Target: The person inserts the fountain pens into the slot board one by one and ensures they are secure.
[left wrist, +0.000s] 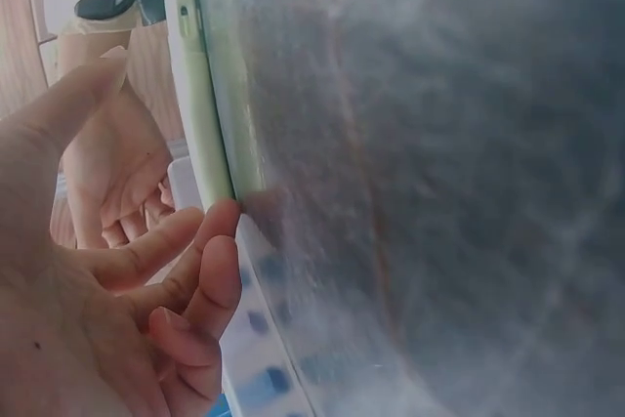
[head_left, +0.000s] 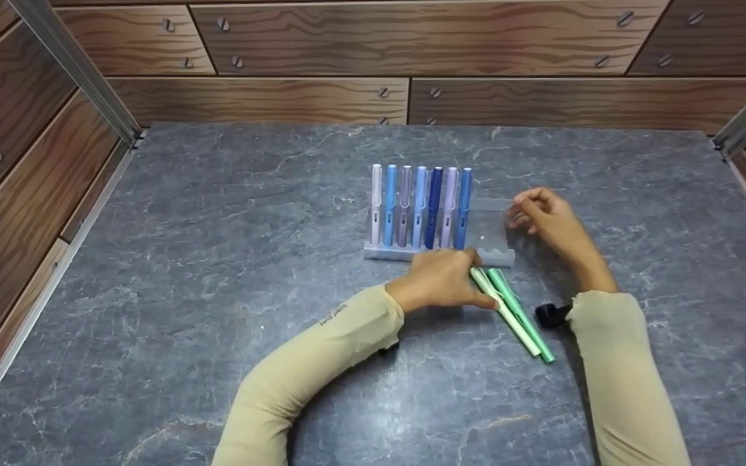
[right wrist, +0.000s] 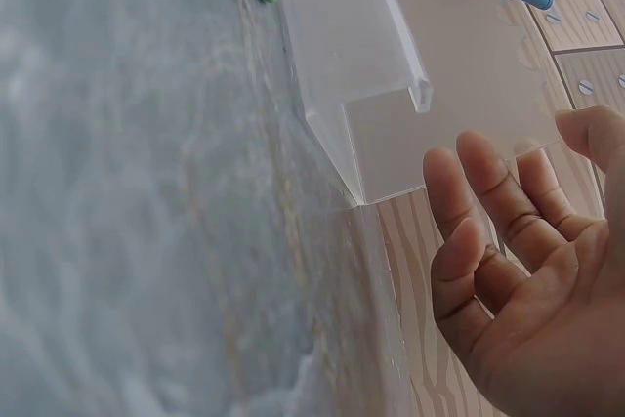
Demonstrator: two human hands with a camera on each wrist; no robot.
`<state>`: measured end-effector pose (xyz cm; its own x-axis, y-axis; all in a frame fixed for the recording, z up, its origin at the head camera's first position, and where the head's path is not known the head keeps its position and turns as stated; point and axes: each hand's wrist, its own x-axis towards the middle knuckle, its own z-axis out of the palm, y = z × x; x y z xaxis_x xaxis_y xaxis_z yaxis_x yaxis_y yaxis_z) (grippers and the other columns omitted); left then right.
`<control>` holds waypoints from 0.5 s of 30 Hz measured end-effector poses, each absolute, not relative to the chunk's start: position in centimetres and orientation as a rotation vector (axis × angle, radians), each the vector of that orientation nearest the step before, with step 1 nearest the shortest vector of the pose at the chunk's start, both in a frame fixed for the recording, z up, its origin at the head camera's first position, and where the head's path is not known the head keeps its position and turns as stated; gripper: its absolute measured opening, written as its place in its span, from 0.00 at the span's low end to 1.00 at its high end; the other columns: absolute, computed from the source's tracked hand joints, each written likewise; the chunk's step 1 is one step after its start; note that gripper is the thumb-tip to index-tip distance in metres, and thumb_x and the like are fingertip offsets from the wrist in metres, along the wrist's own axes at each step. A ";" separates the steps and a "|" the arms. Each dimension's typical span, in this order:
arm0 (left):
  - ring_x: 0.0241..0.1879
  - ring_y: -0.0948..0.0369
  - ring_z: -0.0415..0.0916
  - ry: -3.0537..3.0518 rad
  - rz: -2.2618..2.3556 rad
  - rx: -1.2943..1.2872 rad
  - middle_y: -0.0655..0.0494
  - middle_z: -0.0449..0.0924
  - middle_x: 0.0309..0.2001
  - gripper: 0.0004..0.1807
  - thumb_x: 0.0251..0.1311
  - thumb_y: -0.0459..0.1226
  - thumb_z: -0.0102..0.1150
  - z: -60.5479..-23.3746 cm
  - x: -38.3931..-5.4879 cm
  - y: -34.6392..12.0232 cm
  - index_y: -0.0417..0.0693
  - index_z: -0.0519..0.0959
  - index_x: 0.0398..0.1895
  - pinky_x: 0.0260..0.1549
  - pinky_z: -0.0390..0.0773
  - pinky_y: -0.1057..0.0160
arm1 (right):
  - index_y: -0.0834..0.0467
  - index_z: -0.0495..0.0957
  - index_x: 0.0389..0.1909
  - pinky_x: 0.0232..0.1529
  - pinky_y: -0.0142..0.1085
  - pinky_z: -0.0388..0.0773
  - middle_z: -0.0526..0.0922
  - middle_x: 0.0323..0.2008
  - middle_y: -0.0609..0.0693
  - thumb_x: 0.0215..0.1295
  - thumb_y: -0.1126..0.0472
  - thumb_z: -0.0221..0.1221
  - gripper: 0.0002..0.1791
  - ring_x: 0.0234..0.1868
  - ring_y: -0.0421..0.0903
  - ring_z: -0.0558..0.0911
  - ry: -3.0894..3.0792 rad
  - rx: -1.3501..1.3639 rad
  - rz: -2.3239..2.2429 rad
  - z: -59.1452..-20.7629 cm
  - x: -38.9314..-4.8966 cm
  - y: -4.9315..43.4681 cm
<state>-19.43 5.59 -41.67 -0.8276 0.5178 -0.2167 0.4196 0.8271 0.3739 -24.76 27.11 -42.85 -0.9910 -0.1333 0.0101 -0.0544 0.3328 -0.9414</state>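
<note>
A clear plastic pen stand [head_left: 488,223] holds a row of several pens [head_left: 420,204] in white, blue, grey and purple shades, with bare slots at its right end. In front lie a pale green pen [head_left: 510,318] and a darker green pen [head_left: 532,332], side by side and slanted. Over their upper ends reaches my left hand [head_left: 441,278]; in the left wrist view its fingertips touch the pale green pen [left wrist: 200,95], the thumb apart from it. My right hand [head_left: 554,223] hovers at the stand's right edge, fingers loosely bent; whether it touches the stand is unclear.
The grey marbled tabletop [head_left: 185,272] spreads around the stand. Wood-patterned panels [head_left: 412,39] close off the back and sides, with metal posts [head_left: 78,71] in the corners. A black wrist camera [head_left: 551,315] sits at the right cuff.
</note>
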 end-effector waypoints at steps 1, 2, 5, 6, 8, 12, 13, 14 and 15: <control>0.38 0.62 0.78 2.703 0.435 0.713 0.62 0.83 0.42 0.40 0.39 0.69 0.66 -41.7 -19.4 5.7 0.60 0.76 0.55 0.26 0.71 0.64 | 0.54 0.69 0.41 0.29 0.27 0.73 0.81 0.29 0.32 0.74 0.55 0.48 0.07 0.30 0.31 0.82 2.510 -0.172 -1.764 -42.8 -24.7 27.1; 0.37 0.62 0.78 2.708 0.421 0.715 0.62 0.83 0.41 0.40 0.39 0.69 0.66 -41.7 -19.4 5.8 0.59 0.77 0.54 0.25 0.71 0.64 | 0.54 0.69 0.41 0.29 0.27 0.73 0.81 0.29 0.32 0.74 0.55 0.48 0.07 0.30 0.31 0.82 2.513 -0.169 -1.759 -42.8 -24.7 27.1; 0.33 0.63 0.76 2.740 0.371 0.713 0.63 0.81 0.36 0.38 0.39 0.70 0.65 -41.8 -19.2 6.1 0.58 0.78 0.50 0.24 0.70 0.64 | 0.54 0.69 0.41 0.30 0.27 0.74 0.81 0.29 0.32 0.74 0.54 0.48 0.08 0.31 0.31 0.82 2.519 -0.168 -1.747 -42.8 -24.6 27.1; 0.32 0.63 0.75 2.752 0.357 0.710 0.63 0.80 0.34 0.36 0.39 0.70 0.64 -41.8 -19.1 6.2 0.58 0.78 0.47 0.24 0.69 0.64 | 0.55 0.69 0.42 0.30 0.27 0.74 0.81 0.30 0.32 0.74 0.54 0.48 0.09 0.31 0.31 0.82 2.521 -0.172 -1.741 -42.8 -24.6 27.1; 0.30 0.62 0.74 2.778 0.343 0.706 0.64 0.77 0.30 0.33 0.40 0.71 0.63 -41.8 -19.0 6.3 0.58 0.78 0.40 0.23 0.69 0.63 | 0.56 0.69 0.43 0.30 0.27 0.73 0.81 0.30 0.32 0.74 0.53 0.48 0.10 0.31 0.31 0.82 2.525 -0.183 -1.733 -42.8 -24.7 27.2; 0.28 0.62 0.73 2.816 0.322 0.695 0.64 0.74 0.27 0.29 0.43 0.70 0.62 -41.8 -18.7 6.6 0.58 0.74 0.31 0.22 0.68 0.61 | 0.59 0.69 0.45 0.29 0.27 0.74 0.81 0.30 0.32 0.75 0.53 0.47 0.12 0.31 0.30 0.82 2.541 -0.192 -1.710 -42.9 -24.8 27.3; 0.28 0.62 0.73 2.822 0.315 0.693 0.64 0.73 0.27 0.29 0.43 0.70 0.62 -41.7 -18.6 6.7 0.58 0.74 0.31 0.22 0.68 0.61 | 0.59 0.69 0.45 0.29 0.27 0.74 0.81 0.30 0.32 0.74 0.53 0.47 0.12 0.31 0.30 0.82 2.541 -0.192 -1.712 -42.9 -24.9 27.2; 0.27 0.62 0.73 2.827 0.309 0.689 0.64 0.73 0.27 0.29 0.43 0.70 0.62 -41.7 -18.6 6.8 0.58 0.74 0.30 0.21 0.68 0.61 | 0.58 0.69 0.44 0.29 0.27 0.74 0.81 0.29 0.32 0.74 0.54 0.47 0.11 0.31 0.30 0.82 2.538 -0.192 -1.717 -42.9 -24.9 27.2; 0.27 0.62 0.73 2.832 0.299 0.686 0.63 0.74 0.27 0.29 0.44 0.70 0.62 -41.7 -18.5 6.8 0.58 0.74 0.30 0.21 0.68 0.61 | 0.58 0.69 0.44 0.29 0.27 0.74 0.81 0.29 0.31 0.74 0.54 0.48 0.11 0.30 0.30 0.82 2.537 -0.190 -1.721 -42.8 -24.9 27.2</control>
